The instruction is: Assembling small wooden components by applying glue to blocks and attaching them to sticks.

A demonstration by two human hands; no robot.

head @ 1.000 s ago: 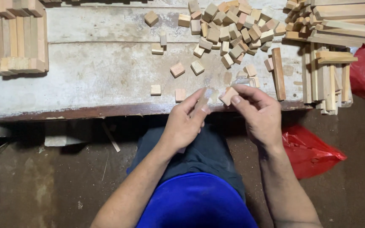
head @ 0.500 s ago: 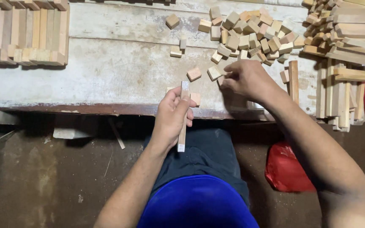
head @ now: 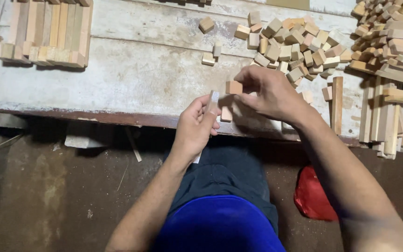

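Workbench [head: 117,79] of worn, whitewashed planks is seen from above, its far edge cut off by the top of the frame; the rack of long sticks [head: 47,32] at the upper left and the stack of sticks [head: 392,60] at the right are likewise cropped, so their full extent cannot be judged. The lower end of the pale strip [head: 212,100] is hidden behind the left hand [head: 193,128], only a small tip being visible beneath the wrist; what the strip is made of is hard to make out. The left hand is closed around that strip, which is held nearly upright just in front of the bench edge. The right hand [head: 269,93] is held over the bench, its fingers curled together, with a small wooden block [head: 233,87] pinched at the fingertips, just beside the top of the strip; whether block and strip are touching cannot be told. A second small block [head: 226,114] is seen lying on the bench between the two hands, partly in shadow. A heap of similar blocks [head: 295,42] is spread beyond the right hand. A crumpled red bag [head: 316,198] is partly hidden by the right forearm on the floor; no label can be made out on it.
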